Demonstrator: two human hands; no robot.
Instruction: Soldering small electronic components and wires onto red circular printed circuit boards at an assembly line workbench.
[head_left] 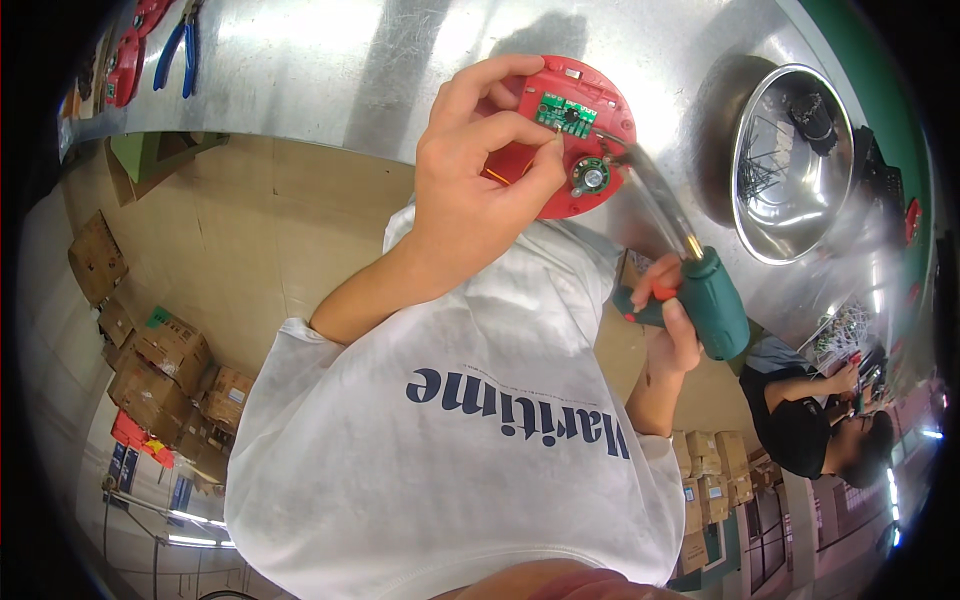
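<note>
My left hand (480, 160) is closed at the left side of a red round plastic housing (612, 95), some fingers on its rim. Its thumb and a fingertip pinch together beside the green circuit board (566, 115) inside; a thin wire may be between them, too small to be sure. Below the board sits a small round speaker (590, 176). My right hand (672, 325) grips a dark green soldering gun (718, 312) with an orange-red trigger. Its long metal barrel slants up to the left, with the tip over the housing beside the board.
A metal bowl (795, 165) with thin dark parts stands on the metal table (330, 70) at the right. Blue-handled pliers (180, 52) and another red housing (125, 65) lie at the far left. A co-worker (800, 420) sits at the right. Cardboard boxes (165, 375) are stacked at the left.
</note>
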